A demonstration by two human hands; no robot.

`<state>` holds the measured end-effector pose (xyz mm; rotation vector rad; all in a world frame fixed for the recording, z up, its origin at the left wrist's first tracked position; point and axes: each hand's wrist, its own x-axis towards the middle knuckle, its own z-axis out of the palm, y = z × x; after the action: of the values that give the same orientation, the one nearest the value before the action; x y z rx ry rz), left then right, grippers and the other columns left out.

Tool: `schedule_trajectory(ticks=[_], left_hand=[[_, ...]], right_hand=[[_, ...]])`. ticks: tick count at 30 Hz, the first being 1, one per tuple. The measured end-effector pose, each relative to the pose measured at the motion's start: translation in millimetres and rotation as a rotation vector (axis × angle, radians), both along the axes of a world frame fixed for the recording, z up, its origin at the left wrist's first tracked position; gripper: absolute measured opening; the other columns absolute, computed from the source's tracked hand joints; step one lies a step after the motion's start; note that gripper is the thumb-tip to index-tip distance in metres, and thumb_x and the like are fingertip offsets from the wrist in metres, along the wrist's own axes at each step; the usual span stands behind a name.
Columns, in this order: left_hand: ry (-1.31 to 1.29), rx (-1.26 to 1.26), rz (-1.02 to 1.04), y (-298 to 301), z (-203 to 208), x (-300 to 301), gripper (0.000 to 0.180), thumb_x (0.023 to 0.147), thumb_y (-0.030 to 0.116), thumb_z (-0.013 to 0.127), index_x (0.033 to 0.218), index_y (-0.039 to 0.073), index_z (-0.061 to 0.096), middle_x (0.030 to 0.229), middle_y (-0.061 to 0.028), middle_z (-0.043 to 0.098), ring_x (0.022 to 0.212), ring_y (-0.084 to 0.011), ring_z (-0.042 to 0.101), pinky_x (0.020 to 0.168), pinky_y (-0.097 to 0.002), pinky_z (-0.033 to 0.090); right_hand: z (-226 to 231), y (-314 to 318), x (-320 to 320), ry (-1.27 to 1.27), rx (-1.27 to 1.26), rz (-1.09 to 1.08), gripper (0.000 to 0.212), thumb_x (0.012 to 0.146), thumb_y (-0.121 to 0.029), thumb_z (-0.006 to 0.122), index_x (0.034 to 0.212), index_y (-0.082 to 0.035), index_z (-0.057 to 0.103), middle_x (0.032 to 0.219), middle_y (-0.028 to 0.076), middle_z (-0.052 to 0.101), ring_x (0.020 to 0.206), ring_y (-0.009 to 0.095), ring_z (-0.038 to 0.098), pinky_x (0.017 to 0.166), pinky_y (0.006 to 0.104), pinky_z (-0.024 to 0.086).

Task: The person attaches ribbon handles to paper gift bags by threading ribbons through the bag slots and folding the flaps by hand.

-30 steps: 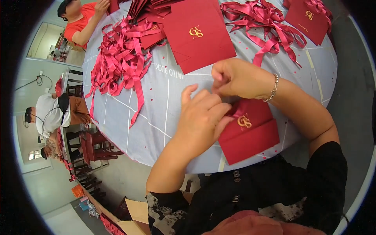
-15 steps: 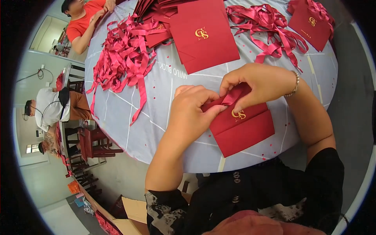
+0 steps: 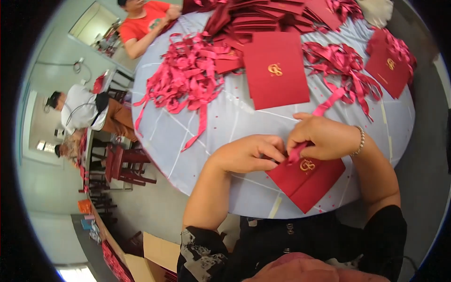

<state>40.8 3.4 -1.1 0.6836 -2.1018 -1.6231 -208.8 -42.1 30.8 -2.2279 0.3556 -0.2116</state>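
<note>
A small dark-red paper bag [image 3: 314,190] with a gold emblem lies slantwise near the table's front edge. At its upper edge, a pink satin ribbon [image 3: 295,154] is pinched between the thumb and fingers of my right hand [image 3: 326,136]. My left hand [image 3: 251,152] closes thumb and fingertips at the bag's upper left corner; its grip there is partly hidden. Beyond my hands, a flat stack of larger-looking red bags [image 3: 277,89] rests on the cloth. What the fingers do inside the bag's opening cannot be seen.
Loose pink ribbons lie heaped to the left [image 3: 181,77] and to the right [image 3: 345,70]. Red bags [image 3: 258,21] are piled at the back, with another bag [image 3: 389,66] far right. A person in an orange-red shirt [image 3: 143,23] sits across the round table [image 3: 221,122]. An open carton [image 3: 162,249] stands below left.
The whole view has shifted, so the table appears farther right and lower. The bag has turned to a steeper slant. My right hand pinches the ribbon, and my left remains by the bag's edge.
</note>
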Motion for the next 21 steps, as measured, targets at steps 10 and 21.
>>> schedule_trajectory(ticks=[10,21], left_hand=[[-0.185,-0.314,0.048,9,9,-18,0.008,0.082,-0.003,0.061,0.09,0.0,0.062,0.091,-0.0107,0.057,0.081,-0.0269,0.059,0.071,-0.0347,0.048],[0.024,-0.296,-0.113,6,5,-20,0.007,0.082,-0.001,0.063,0.089,-0.002,0.063,0.088,-0.0107,0.058,0.078,-0.0268,0.059,0.068,-0.0344,0.048]], right_hand=[[5,-9,-7,0.082,0.035,0.094,0.014,0.083,-0.01,0.066,0.098,-0.01,0.068,0.086,0.003,0.069,0.081,0.023,0.066,0.116,0.0522,0.026],[1,-19,-2,0.151,0.206,0.314,0.018,0.083,-0.011,0.072,0.1,-0.01,0.07,0.089,0.004,0.072,0.083,0.023,0.068,0.114,0.0479,0.032]])
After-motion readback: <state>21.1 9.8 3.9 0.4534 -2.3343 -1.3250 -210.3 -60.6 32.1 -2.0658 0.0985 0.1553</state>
